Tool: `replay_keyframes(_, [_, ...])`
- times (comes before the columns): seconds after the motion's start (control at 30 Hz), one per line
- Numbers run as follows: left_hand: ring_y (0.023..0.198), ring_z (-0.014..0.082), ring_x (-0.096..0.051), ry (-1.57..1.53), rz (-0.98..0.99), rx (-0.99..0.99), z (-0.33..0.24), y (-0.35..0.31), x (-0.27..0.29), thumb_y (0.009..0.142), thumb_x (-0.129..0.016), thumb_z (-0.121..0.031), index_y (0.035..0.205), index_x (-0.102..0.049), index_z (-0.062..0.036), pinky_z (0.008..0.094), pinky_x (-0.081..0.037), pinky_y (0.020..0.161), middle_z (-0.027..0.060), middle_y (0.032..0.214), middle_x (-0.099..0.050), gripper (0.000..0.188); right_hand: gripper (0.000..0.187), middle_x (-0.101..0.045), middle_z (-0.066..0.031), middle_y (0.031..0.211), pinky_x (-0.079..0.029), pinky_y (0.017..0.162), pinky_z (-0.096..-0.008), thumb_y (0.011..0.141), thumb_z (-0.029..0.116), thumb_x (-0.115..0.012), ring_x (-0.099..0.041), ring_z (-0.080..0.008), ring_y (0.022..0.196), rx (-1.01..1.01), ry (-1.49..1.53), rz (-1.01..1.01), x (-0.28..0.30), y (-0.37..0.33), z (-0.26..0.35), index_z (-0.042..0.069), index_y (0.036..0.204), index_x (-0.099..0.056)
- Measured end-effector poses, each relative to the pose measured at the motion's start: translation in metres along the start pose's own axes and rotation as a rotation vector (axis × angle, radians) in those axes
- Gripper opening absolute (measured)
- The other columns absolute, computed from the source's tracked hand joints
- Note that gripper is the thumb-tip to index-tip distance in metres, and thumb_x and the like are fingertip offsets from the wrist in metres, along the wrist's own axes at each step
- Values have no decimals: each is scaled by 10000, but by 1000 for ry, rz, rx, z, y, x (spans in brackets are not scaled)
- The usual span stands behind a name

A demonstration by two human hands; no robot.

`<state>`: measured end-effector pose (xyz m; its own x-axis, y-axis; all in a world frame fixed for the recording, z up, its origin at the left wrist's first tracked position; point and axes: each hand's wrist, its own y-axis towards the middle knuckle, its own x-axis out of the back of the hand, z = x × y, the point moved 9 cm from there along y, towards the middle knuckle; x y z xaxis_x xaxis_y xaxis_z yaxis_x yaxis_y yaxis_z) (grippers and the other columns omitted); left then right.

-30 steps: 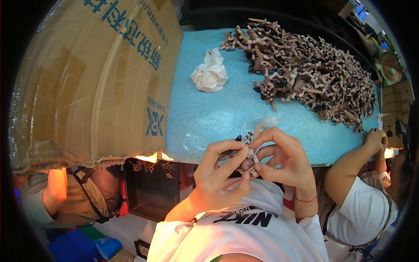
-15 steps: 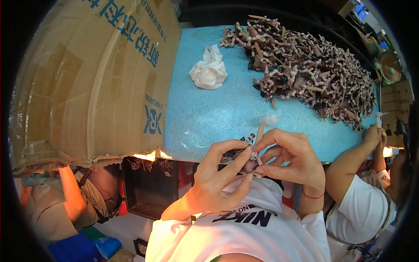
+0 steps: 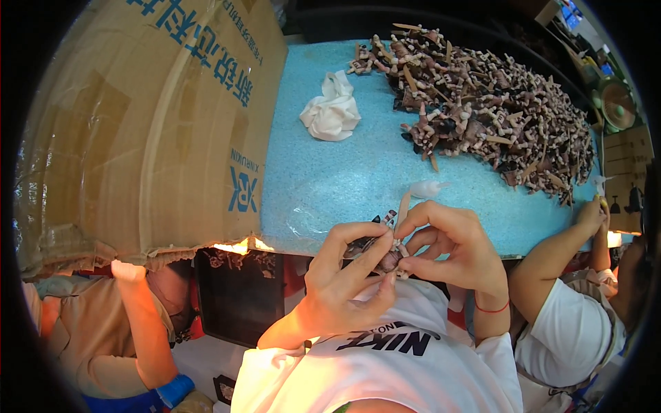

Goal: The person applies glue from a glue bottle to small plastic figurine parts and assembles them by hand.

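Observation:
Above the table's near edge, my two hands work together on a small painted figurine (image 3: 390, 261) in dark, brown and pale tones. My left hand (image 3: 348, 272) is closed round its body, thumb and fingers pinching it from the left. From the right, my right hand (image 3: 456, 246) pinches at the figurine's side with thumb and forefinger. A tan blade-shaped piece (image 3: 404, 205) sticks up beside my right forefinger; whether it is joined to the figurine is hidden. Just beyond my fingers, a small translucent bottle with a thin nozzle (image 3: 425, 188) lies on the table.
A heap of similar figurines (image 3: 496, 113) covers the far right of the blue tabletop (image 3: 323, 179). Crumpled white paper (image 3: 332, 110) lies left of it. A large cardboard box (image 3: 144, 138) stands at left, above a dark tray (image 3: 237, 303). People sit at left (image 3: 103, 337) and right (image 3: 564, 323).
My hands stay nearly in place, still gripping the figurine, with slight finger shifts. At left, the other person's arm and body have shifted, the forearm now nearer the dark tray.

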<state>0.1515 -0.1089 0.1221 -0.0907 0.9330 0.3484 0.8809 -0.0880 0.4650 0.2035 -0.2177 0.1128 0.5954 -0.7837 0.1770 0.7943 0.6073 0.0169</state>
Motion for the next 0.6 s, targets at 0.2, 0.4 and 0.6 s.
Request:
replay_keyframes(0.2, [865,246,-588,-35,19,16,0,1,3,641,-643,29,1059,-591,54,281,-492,714,182,1063,-511,422,323,-569,-160,975,-560,633,-248,725,-98,-616,-643,-203,759,-68,321,31,2,-8,-1,-111,1028,-505])
replay_keyframes(0.4, [897,262,-577,-10,30,-25,-4,1,3,651,-651,23,1078,-584,50,292,-488,734,187,1081,-502,433,280,-570,-101,968,-538,581,-200,742,-54,-606,-640,-137,756,-81,233,-4,1,-10,-4,-42,1018,-557])
replay_keyframes(0.6, [917,255,-569,-26,30,-19,-3,-2,0,682,-630,21,1095,-572,51,283,-485,731,186,1095,-494,417,269,-554,-97,947,-540,560,-204,750,-58,-592,-631,-135,763,24,226,-35,-3,-7,-4,-52,1016,-553])
